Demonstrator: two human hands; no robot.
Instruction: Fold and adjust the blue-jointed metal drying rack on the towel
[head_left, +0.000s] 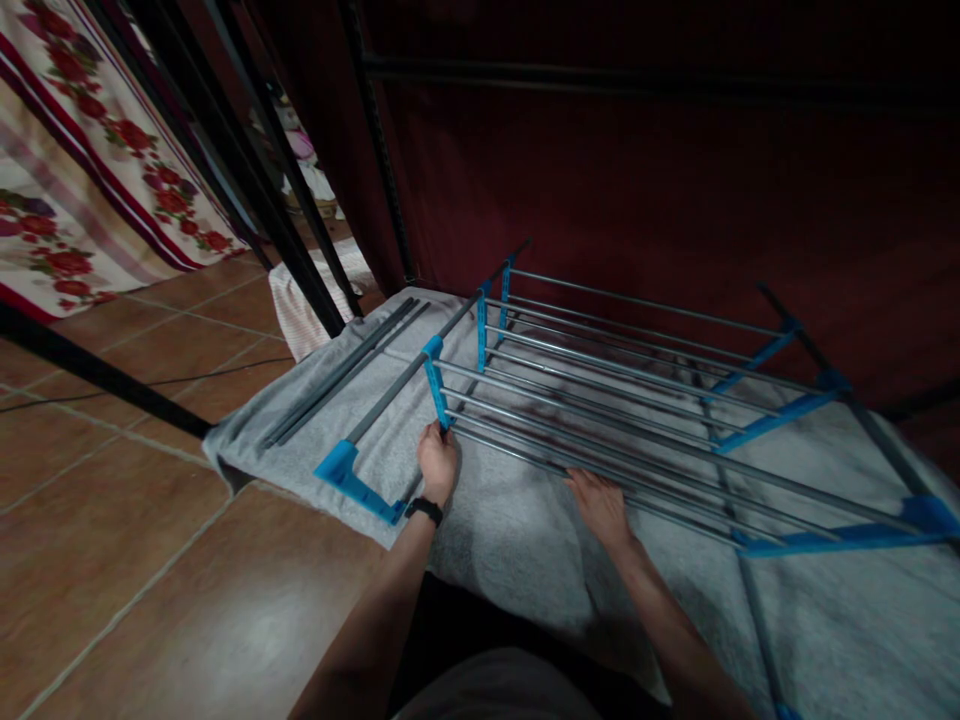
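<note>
Drying rack (637, 400), slim grey metal rods in blue plastic brackets, is lying beneath flattened right hand (600, 508); left hand (437, 462) is gripping its corner bracket.

My left hand (438, 462) is bare, and a black watch (424, 511) with a dark band sits snug around that wrist. My right hand (600, 508) is bare too, with nothing on its wrist or fingers. Both my forearms are uncovered, no sleeves reaching into view. Low in the middle, between my arms, I wear a grey garment (495, 690) over something dark.
</note>
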